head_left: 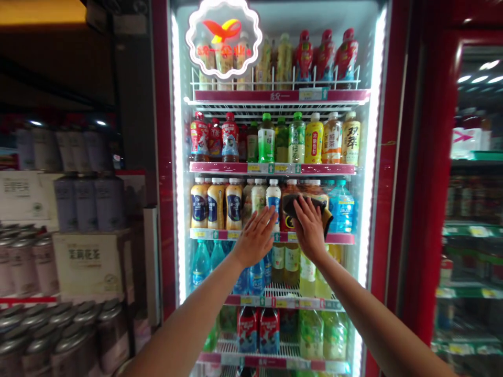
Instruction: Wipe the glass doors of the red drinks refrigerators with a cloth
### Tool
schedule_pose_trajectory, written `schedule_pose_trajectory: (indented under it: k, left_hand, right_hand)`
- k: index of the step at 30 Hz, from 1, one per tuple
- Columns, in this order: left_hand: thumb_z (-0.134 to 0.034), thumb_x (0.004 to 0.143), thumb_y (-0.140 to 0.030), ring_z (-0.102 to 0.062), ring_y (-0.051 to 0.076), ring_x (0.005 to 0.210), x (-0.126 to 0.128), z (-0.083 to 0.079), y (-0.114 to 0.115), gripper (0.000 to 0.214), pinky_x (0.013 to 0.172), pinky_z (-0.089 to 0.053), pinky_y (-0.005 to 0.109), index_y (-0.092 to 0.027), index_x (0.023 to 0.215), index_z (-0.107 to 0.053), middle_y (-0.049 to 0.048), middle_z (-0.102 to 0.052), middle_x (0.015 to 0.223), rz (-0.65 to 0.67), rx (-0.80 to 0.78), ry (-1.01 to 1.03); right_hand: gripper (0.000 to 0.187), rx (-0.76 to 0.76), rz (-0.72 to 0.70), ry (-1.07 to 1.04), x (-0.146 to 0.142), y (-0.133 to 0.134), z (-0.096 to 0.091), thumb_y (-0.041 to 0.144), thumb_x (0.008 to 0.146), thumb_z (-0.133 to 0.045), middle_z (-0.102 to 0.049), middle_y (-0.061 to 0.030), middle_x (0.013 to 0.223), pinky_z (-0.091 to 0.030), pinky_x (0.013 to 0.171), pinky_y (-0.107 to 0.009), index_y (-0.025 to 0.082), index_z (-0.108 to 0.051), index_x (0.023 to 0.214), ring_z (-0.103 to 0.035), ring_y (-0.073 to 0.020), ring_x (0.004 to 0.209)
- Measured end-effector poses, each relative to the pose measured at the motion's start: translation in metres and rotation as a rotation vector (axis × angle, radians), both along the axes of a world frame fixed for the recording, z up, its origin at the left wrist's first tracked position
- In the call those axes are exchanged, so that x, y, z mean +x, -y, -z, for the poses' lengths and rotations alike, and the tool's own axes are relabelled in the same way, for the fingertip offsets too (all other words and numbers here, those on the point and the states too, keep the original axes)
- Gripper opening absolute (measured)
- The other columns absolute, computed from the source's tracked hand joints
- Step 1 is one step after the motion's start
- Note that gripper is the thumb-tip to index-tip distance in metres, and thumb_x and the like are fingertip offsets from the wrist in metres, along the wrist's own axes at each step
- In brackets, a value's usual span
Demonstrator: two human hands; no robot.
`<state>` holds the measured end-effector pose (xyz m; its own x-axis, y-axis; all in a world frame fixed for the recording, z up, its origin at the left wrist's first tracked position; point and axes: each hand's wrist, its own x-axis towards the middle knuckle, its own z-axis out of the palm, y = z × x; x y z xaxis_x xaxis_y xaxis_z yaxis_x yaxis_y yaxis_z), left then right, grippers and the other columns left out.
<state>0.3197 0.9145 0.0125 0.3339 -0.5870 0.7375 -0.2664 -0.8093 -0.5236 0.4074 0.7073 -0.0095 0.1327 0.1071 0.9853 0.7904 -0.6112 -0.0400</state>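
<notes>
A tall red-framed drinks fridge (pixel 393 157) with a lit glass door (pixel 365 262) stands straight ahead, its shelves full of bottles. My left hand (pixel 255 235) lies flat and open against the glass, fingers stretched upward. My right hand (pixel 309 228) presses a dark cloth (pixel 293 203) flat against the glass at the height of the third shelf, fingers spread over it. Both hands sit side by side near the door's middle.
A glowing round logo (pixel 223 39) sits at the door's top. To the left, shelves hold stacked metal tins (pixel 58 335), cartons (pixel 84 259) and grey packs (pixel 88 201). Another red fridge (pixel 471 209) stands at the right.
</notes>
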Motion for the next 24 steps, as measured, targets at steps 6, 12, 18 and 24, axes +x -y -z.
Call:
schedule_pose_trajectory:
  k: [6, 12, 18, 24]
  left_hand:
    - [-0.049, 0.1, -0.031, -0.02, 0.028, 0.158, 0.013, 0.02, 0.048, 0.081, 0.126, -0.031, 0.051, -0.015, 0.165, -0.004, 0.0161, -0.026, 0.169, 0.047, -0.17, 0.061]
    - [-0.064, 0.095, -0.037, -0.022, 0.033, 0.157, 0.04, -0.008, 0.052, 0.07, 0.126, -0.028, 0.058, -0.031, 0.159, -0.036, 0.0086, -0.027, 0.17, -0.073, -0.197, 0.173]
    - [-0.068, 0.093, -0.024, -0.019, 0.037, 0.158, 0.029, -0.011, 0.013, 0.059, 0.123, -0.03, 0.062, -0.04, 0.147, -0.052, 0.0058, -0.029, 0.169, -0.112, -0.229, 0.282]
    - [-0.071, 0.088, -0.05, -0.012, 0.044, 0.157, 0.028, 0.016, 0.035, 0.073, 0.123, -0.023, 0.069, -0.034, 0.154, -0.044, 0.0079, -0.026, 0.17, -0.093, -0.167, 0.169]
  right_hand:
    - [0.058, 0.195, -0.612, -0.228, -0.023, -0.043, -0.006, 0.036, 0.11, -0.012, -0.037, -0.0085, 0.165, -0.041, 0.12, -0.049, 0.029, 0.0, 0.166, -0.037, -0.0191, 0.151]
    - [0.041, 0.379, -0.705, -0.229, -0.036, 0.003, 0.005, 0.037, 0.105, -0.045, -0.06, -0.0064, 0.148, -0.048, 0.113, -0.054, 0.033, -0.057, 0.145, -0.057, -0.0255, 0.137]
    - [0.044, 0.037, -0.33, 0.027, -0.011, 0.048, 0.014, 0.02, 0.101, -0.049, -0.057, -0.0061, 0.151, -0.048, 0.113, -0.058, 0.036, -0.06, 0.141, -0.051, -0.0279, 0.142]
    - [0.069, -0.181, 0.029, 0.137, 0.012, 0.045, 0.03, 0.016, 0.102, -0.045, -0.038, -0.0045, 0.165, -0.029, 0.125, -0.058, 0.034, -0.02, 0.164, -0.029, -0.0255, 0.155]
